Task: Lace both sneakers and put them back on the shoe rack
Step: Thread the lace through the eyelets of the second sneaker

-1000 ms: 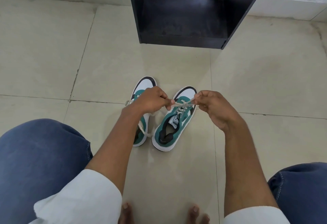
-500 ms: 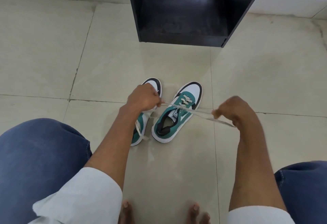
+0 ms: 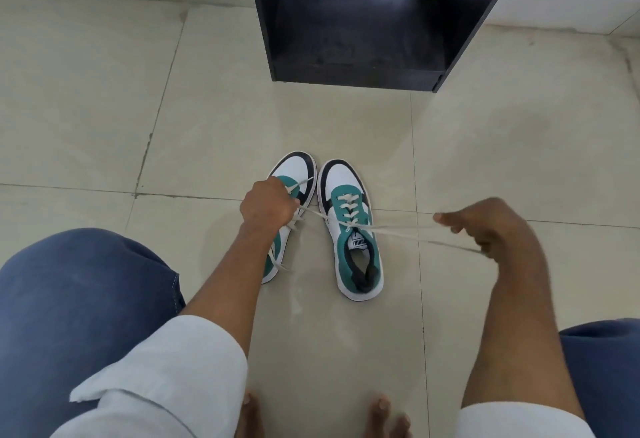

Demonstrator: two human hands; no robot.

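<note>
Two green, white and black sneakers stand side by side on the tiled floor, toes pointing away from me. The right sneaker (image 3: 351,230) has a cream lace (image 3: 394,230) crossed through several eyelets. My right hand (image 3: 485,226) is closed on one lace end, pulled taut far to the right. My left hand (image 3: 268,205) is closed on the other end and hovers over the left sneaker (image 3: 294,174), hiding most of its middle. Loose lace lies along the left sneaker's side.
A black shoe rack (image 3: 363,18) stands against the wall beyond the sneakers, its lower shelf open toward me. My knees in blue trousers frame the lower corners, and my bare toes (image 3: 381,410) show at the bottom edge.
My right hand has pulled the lace end out to the right, drawing it taut. The right sneaker has swung straighter, now parallel to the left one. My left hand has shifted slightly left.
</note>
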